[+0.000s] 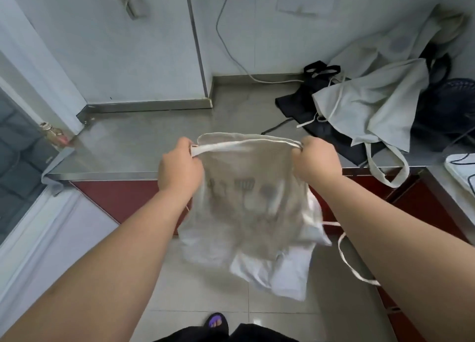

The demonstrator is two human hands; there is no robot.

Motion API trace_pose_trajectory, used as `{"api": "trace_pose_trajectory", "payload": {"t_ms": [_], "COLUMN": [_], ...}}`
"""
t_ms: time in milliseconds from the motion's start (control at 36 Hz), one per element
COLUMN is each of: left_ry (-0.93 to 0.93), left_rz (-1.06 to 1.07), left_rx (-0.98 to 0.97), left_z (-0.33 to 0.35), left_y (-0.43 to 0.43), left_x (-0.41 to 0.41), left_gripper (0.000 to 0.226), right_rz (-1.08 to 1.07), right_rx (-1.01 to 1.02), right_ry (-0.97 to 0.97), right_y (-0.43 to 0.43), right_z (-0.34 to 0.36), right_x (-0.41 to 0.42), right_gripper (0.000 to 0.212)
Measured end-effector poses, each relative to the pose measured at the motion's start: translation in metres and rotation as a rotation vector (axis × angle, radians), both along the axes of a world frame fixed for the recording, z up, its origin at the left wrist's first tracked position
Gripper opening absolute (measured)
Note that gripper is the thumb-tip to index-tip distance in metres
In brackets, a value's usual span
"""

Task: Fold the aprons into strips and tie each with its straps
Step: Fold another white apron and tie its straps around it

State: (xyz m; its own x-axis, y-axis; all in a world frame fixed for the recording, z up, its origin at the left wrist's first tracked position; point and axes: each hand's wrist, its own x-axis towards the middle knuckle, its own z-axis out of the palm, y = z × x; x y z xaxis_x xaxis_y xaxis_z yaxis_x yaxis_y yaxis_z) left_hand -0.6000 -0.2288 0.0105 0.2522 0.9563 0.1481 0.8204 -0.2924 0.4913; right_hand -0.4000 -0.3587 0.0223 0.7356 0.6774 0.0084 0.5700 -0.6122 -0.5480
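Closest, my left grip [180,166] and right grip [318,161] pinch the beige apron [246,208] by its top; the strap [352,267] dangling at four o'clock could tangle, skewing the fold.

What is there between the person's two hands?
In the head view, the pale apron spans the gap: its top edge and a white strap run from the left hand to the right hand. The rest hangs before the steel counter.

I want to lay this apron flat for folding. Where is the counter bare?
The counter is bare from the bottle at its left corner across to the apron pile. The right end is crowded: that pile covers it, spilling over the front edge.
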Motion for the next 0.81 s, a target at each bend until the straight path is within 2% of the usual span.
{"api": "trace_pose_trajectory", "payload": {"t_ms": [56,139,222,278,333,389,444,528,611,722,750,806], "left_ry": [0.023,0.204,0.194,0.073,-0.226,-0.565,-0.735,-0.701,-0.631,-0.788,-0.792,-0.741], "left_rz": [-0.002,-0.025,-0.019,-0.030,-0.037,-0.039,-0.081,-0.216,-0.261,-0.280,-0.259,-0.214], "left_rx": [0.006,-0.063,-0.075,-0.080,-0.188,-0.375,-0.489,-0.526,-0.507,-0.619,-0.573,-0.377], "left_z": [0.003,0.005,0.008,0.009,0.010,0.017,0.023,0.025,0.026,0.033,0.034,0.031], "left_y": [0.002,0.006,0.007,0.008,0.006,-0.002,-0.007,-0.010,-0.011,-0.019,-0.021,-0.023], "left_x": [0.001,0.003,0.006,0.008,0.012,0.017,0.020,0.020,0.021,0.028,0.031,0.032], "left_gripper": [0.024,0.016,0.009,0.012,0.027,0.034,0.030,0.021,0.022,0.024,0.030,0.045], "right_rz": [0.008,0.006,-0.013,-0.045,-0.072,-0.099,-0.087,-0.062,-0.074,-0.060,-0.036,0.021], "right_rx": [-0.044,-0.124,-0.055,0.053,0.158,0.241,0.323,0.328,0.439,0.545,0.554,0.551], "right_ry": [0.051,0.105,0.152,0.230,0.366,0.459,0.437,0.492,0.738,0.921,0.909,0.731], "right_y": [0.002,0.005,0.008,0.010,0.013,0.013,0.013,0.012,0.011,0.009,0.008,0.008], "right_z": [0.004,0.009,0.013,0.017,0.020,0.023,0.024,0.028,0.028,0.032,0.031,0.032], "right_x": [-0.001,-0.001,0.000,0.000,0.002,0.003,0.005,0.004,0.005,0.003,0.003,0.003], "right_gripper": [0.025,0.025,0.027,0.028,0.029,0.025,0.024,0.028,0.021,0.031,0.028,0.024]}}
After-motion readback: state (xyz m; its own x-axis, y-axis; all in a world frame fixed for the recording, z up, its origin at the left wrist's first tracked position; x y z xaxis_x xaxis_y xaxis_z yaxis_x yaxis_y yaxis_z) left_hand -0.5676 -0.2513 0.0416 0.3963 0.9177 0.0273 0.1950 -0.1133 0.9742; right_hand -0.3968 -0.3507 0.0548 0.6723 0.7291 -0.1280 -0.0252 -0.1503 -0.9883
